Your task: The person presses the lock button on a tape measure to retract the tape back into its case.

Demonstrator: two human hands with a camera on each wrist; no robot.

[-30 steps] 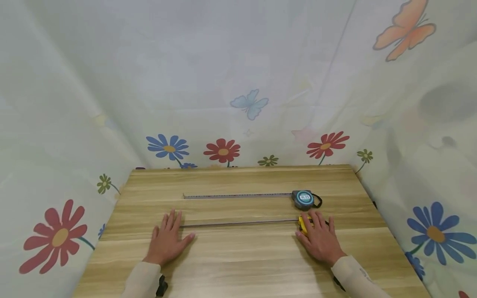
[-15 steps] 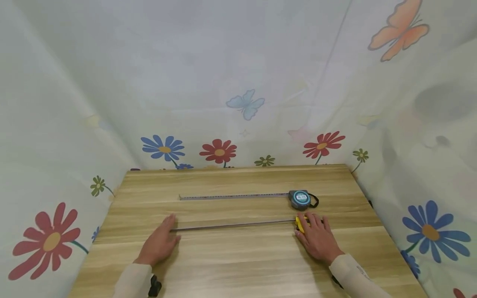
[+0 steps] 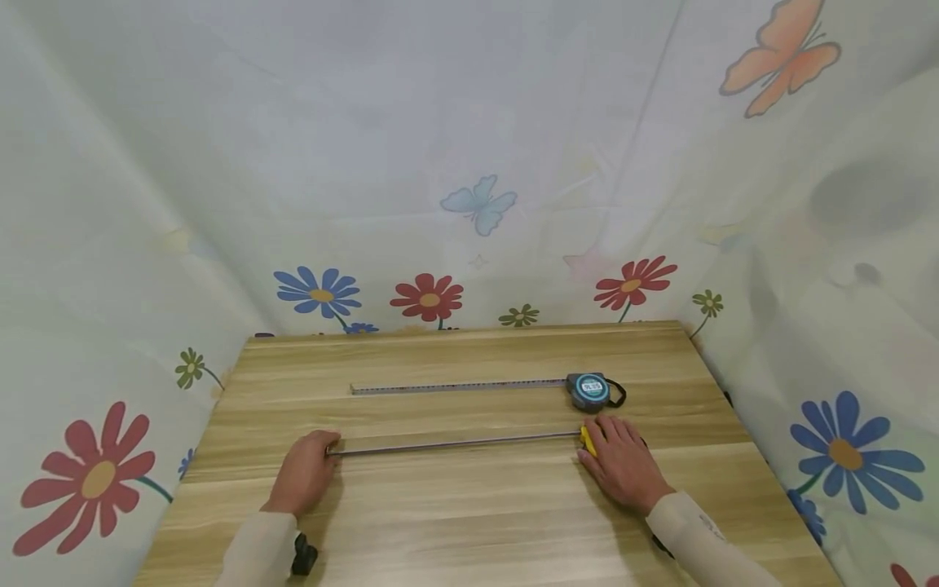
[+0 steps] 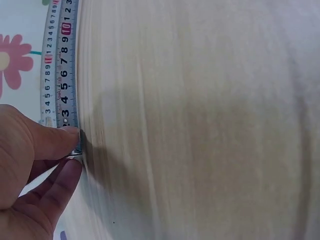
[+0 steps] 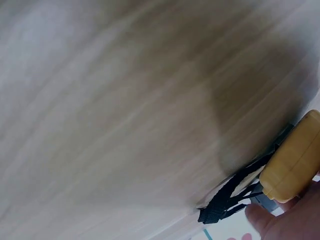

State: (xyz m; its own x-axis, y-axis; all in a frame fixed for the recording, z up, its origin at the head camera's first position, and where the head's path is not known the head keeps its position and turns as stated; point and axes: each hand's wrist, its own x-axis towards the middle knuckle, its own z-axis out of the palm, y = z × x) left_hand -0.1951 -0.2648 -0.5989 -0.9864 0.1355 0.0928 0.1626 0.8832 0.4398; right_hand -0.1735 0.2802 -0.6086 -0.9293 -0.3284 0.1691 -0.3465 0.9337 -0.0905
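Note:
A yellow tape measure (image 3: 588,441) lies on the table with its blade (image 3: 455,444) drawn out to the left. My left hand (image 3: 302,473) pinches the hooked end of that blade between thumb and fingers, as the left wrist view shows close up. Over the yellow case rests my right hand (image 3: 623,465), its thumb on the near side and fingers across the top. In the right wrist view the yellow case (image 5: 295,155) and its black strap (image 5: 220,202) show beside the fingers, though part of the grip is out of frame.
Behind it lies a second tape measure (image 3: 589,392), dark grey and blue with a black strap, its blade (image 3: 458,386) extended roughly parallel. Both sit on a wood-grain table (image 3: 455,530). Flower-printed cloth (image 3: 367,163) hangs around the back and sides.
My left hand has gone from lying flat with spread fingers over the blade's end to pinching that end. The right hand stays on the yellow tape measure. The head view has shifted slightly.

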